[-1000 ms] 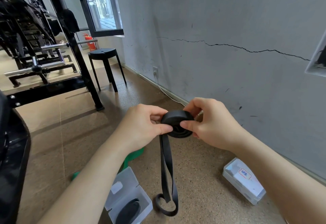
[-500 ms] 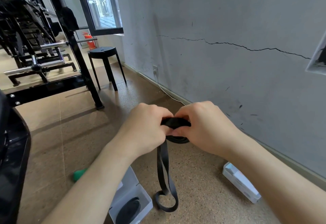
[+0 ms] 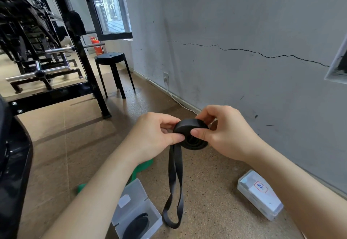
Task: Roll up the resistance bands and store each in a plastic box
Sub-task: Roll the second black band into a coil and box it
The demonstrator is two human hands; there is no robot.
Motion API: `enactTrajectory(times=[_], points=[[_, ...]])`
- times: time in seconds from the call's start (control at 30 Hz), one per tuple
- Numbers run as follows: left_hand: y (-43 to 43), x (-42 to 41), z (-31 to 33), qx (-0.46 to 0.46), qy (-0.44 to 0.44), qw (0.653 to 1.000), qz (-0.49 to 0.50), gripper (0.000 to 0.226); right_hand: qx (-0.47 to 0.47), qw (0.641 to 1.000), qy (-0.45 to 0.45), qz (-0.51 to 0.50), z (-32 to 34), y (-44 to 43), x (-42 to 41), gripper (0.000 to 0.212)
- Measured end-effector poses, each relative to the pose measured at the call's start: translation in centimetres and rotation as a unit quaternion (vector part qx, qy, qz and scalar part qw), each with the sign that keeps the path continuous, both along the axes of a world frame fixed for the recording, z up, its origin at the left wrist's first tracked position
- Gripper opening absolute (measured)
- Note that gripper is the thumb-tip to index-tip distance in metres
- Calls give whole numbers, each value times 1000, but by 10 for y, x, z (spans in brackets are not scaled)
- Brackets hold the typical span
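Note:
A black resistance band is partly wound into a thick coil held at chest height over the floor. My left hand pinches the coil's left side with thumb and fingers. My right hand pinches its right side, thumb on the front. The band's loose tail hangs down as a long loop that touches the floor. An open clear plastic box lies below my left forearm with a rolled black band inside. A shut clear box with a red-edged label lies at the right.
A green band lies on the floor, mostly hidden under my left forearm. A black stool stands by the grey wall. A black weight rack fills the back left, and a dark seat edge is at the far left.
Both hands turned the coil and took in more band; half a second ago they covered it from above, and now the thicker coil shows again. The hanging loop is slightly shorter.

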State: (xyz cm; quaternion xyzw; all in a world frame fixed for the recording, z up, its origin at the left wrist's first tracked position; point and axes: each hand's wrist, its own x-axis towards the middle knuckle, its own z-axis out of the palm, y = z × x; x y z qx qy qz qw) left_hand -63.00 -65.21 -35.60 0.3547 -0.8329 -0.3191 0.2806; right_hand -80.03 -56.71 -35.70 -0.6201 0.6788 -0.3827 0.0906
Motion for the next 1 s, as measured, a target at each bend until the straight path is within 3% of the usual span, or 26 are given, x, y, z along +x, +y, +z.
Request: enactTrajectory(times=[0.13,0.27,0.33,0.4,0.5,0.6,0.87,1.0], points=[[-1,1,-1,96,85,992,-12,30,-2,995,-101,16,-1,-1,-2,14],[-1,0,2,3,50,999,18,30,13,983,-180,29,-2,-1,0,12],[1,1,5,-76,5,996,36,23,27,988,-145,37,-1,-1,0,13],[4,0,7,-142,-68,987,21,16,60,997,-8,47,1,2,2,19],[11,-6,6,-204,-164,965,-17,19,74,982,173,33,6,6,14,29],[11,-10,2,-190,-143,971,-22,19,68,980,188,19,9,5,16,30],[7,-9,-1,-46,-59,997,-27,12,44,986,159,25,2,4,7,22],[6,-7,0,-35,-71,996,-34,18,39,989,139,23,0,3,5,19]])
